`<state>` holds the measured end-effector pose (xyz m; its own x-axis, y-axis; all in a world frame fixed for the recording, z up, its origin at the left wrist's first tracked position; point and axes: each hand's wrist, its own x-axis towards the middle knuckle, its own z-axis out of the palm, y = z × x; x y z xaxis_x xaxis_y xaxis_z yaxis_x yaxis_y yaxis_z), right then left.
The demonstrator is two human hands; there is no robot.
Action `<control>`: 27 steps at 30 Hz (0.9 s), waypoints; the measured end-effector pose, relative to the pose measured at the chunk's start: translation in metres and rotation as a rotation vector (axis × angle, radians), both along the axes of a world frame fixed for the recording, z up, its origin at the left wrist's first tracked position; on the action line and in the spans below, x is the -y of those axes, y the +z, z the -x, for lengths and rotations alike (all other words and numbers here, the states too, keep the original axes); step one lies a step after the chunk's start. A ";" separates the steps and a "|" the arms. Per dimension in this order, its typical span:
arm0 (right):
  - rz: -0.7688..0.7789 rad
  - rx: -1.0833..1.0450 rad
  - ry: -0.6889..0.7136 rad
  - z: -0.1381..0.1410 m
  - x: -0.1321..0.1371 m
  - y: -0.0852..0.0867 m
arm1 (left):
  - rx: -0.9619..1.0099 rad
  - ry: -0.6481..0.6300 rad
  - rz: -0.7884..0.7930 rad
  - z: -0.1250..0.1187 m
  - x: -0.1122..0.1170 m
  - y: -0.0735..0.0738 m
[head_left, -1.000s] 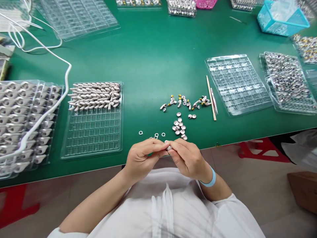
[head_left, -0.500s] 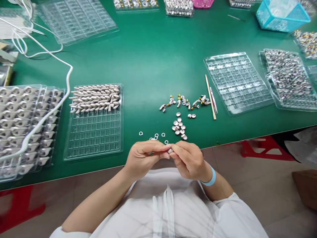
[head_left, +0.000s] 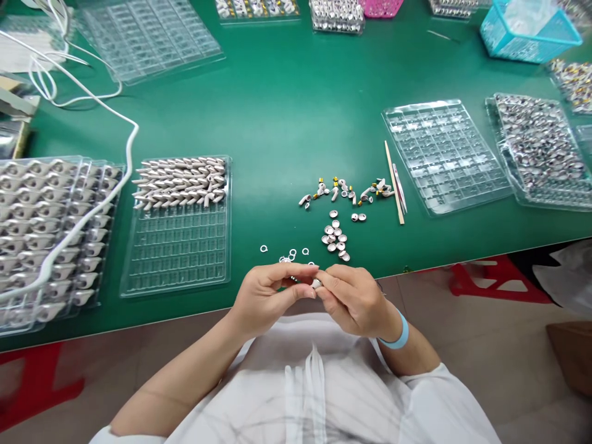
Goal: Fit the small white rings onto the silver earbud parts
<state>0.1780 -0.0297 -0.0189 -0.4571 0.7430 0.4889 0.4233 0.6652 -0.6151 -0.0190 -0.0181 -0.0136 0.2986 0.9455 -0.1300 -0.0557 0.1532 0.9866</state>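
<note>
Close to my body, at the table's front edge, my left hand and my right hand meet fingertip to fingertip. Between them is a small pale earbud part, mostly covered by fingers. The right thumb and forefinger pinch it; the left thumb presses it from the other side, with the left forefinger just above. Beyond the hands lie several thin white rings. Right of these sits a cluster of round cup-shaped earbud covers. Stemmed earbud pieces with yellow bits are scattered in a row behind.
A partly filled clear tray stands left, beside stacked trays of grey shells crossed by a white cable. On the right are a wooden stick, tweezers, a clear tray, a full tray and a blue basket.
The left forefinger has lifted slightly away from the left thumb, opening a gap between them. The small part shows a little more and seems turned. Loose pieces on the table stay put.
</note>
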 end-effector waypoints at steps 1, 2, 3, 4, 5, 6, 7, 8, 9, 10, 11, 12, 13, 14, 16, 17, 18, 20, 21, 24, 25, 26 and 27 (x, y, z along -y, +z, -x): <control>0.024 -0.010 0.012 -0.001 -0.001 0.001 | -0.019 -0.010 0.015 0.001 0.000 0.001; 0.048 -0.024 0.025 -0.001 -0.001 0.002 | -0.033 -0.026 0.018 0.002 -0.001 0.002; 0.072 -0.040 0.037 -0.001 -0.001 0.003 | -0.045 -0.048 0.013 0.002 -0.001 0.003; 0.097 -0.058 0.047 -0.001 -0.002 0.004 | -0.059 -0.072 0.005 0.003 -0.002 0.004; 0.118 -0.075 0.055 -0.001 -0.002 0.004 | -0.073 -0.095 -0.003 0.004 -0.003 0.006; 0.135 -0.089 0.063 -0.001 -0.002 0.004 | -0.086 -0.113 -0.012 0.004 -0.004 0.007; 0.146 -0.101 0.066 -0.001 -0.002 0.003 | -0.095 -0.127 -0.017 0.005 -0.005 0.008; 0.150 -0.107 0.067 -0.001 -0.001 0.003 | -0.100 -0.136 -0.020 0.005 -0.006 0.008; 0.148 -0.111 0.063 -0.001 -0.001 0.002 | -0.099 -0.138 -0.020 0.005 -0.007 0.009; 0.142 -0.112 0.057 -0.001 0.000 0.001 | -0.093 -0.135 -0.020 0.005 -0.007 0.008; 0.133 -0.113 0.047 0.000 0.000 0.001 | -0.084 -0.130 -0.019 0.005 -0.006 0.008; 0.122 -0.113 0.037 0.000 0.001 0.000 | -0.074 -0.124 -0.013 0.004 -0.006 0.007; 0.109 -0.116 0.027 0.001 0.001 0.000 | -0.064 -0.117 -0.003 0.004 -0.005 0.006; 0.095 -0.120 0.019 0.001 0.002 0.000 | -0.051 -0.112 0.012 0.003 -0.004 0.006; 0.070 -0.123 0.004 0.002 0.003 0.000 | -0.011 -0.103 0.053 0.003 -0.002 0.004; 0.058 -0.119 -0.003 0.003 0.003 0.001 | 0.018 -0.098 0.071 0.002 -0.001 0.004; 0.045 -0.111 -0.009 0.003 0.004 0.002 | 0.047 -0.093 0.085 0.002 0.000 0.004; 0.017 -0.092 -0.020 0.004 0.004 0.003 | 0.091 -0.080 0.095 0.002 0.000 0.004; 0.001 -0.085 -0.022 0.004 0.004 0.003 | 0.104 -0.074 0.097 0.002 0.000 0.004; -0.043 -0.079 -0.016 0.004 0.004 0.002 | 0.129 -0.065 0.118 0.001 0.000 0.004; -0.055 -0.080 -0.014 0.004 0.004 0.001 | 0.135 -0.066 0.130 0.001 0.000 0.005; -0.064 -0.079 -0.012 0.004 0.004 0.001 | 0.137 -0.066 0.138 0.000 0.001 0.005; -0.072 -0.076 -0.012 0.004 0.004 0.000 | 0.132 -0.064 0.138 0.000 0.001 0.006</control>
<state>0.1740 -0.0338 -0.0187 -0.4080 0.7097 0.5743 0.3849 0.7041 -0.5967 -0.0186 -0.0188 -0.0080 0.3806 0.8999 -0.2129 -0.1690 0.2940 0.9407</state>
